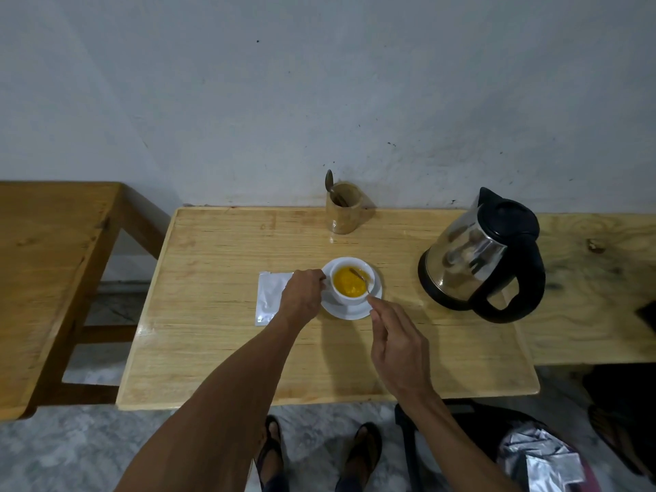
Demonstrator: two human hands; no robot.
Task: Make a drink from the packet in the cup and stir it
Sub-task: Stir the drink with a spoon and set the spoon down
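Pale varnished wooden tabletop [227, 349], set against a grey wall. At right, stainless steel electric kettle with black lid and handle [482, 257], well apart from the work. At back, small bamboo-coloured holder [342, 213] with a spoon standing in it. Flat silvery packet [269, 296] lying left of the saucer, partly under the left hand [301, 296].

Centre: white round saucer [355, 310] carrying white ceramic cup [349, 284], filled with orange-yellow liquid. Left hand closed at the cup's left side, steadying it, apparently at the handle. Right hand [394, 344] pinching the thin metal spoon [360, 278], other fingers loose.

Stirring in hand. Best kept slow, bowl low, sweeping the bottom, cup braced against splashing.
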